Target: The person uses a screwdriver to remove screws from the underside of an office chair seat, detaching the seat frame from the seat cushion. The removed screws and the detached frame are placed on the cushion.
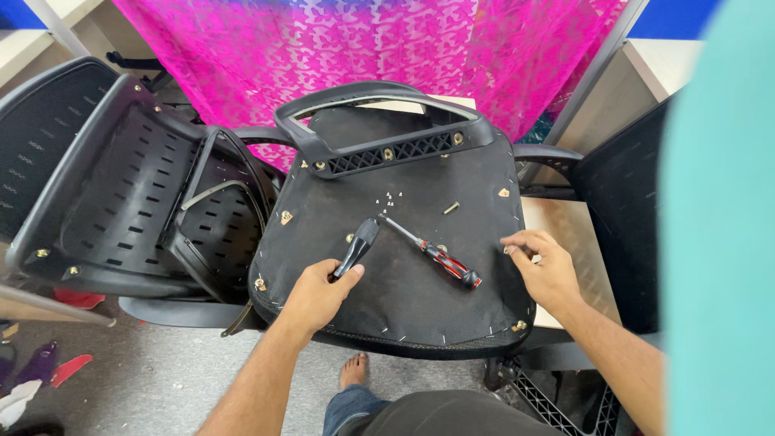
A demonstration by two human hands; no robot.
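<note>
An upturned black chair seat (420,299) lies in front of me, with an armrest bracket (379,129) fixed along its far edge. My left hand (316,295) grips a black tool handle (359,245) that rests on the seat's underside. A red-and-black screwdriver (432,252) lies loose in the middle. Near it are a few small screws (390,198) and a brass bolt (450,207). My right hand (542,268) rests on the seat's right edge, with its fingers curled on the fabric.
Black plastic chair backs (121,186) are stacked on the left. A pink patterned cloth (363,40) hangs behind. A mesh chair part (622,202) stands at right, and a teal surface (718,242) fills the right edge. My bare foot (353,371) is on the grey floor.
</note>
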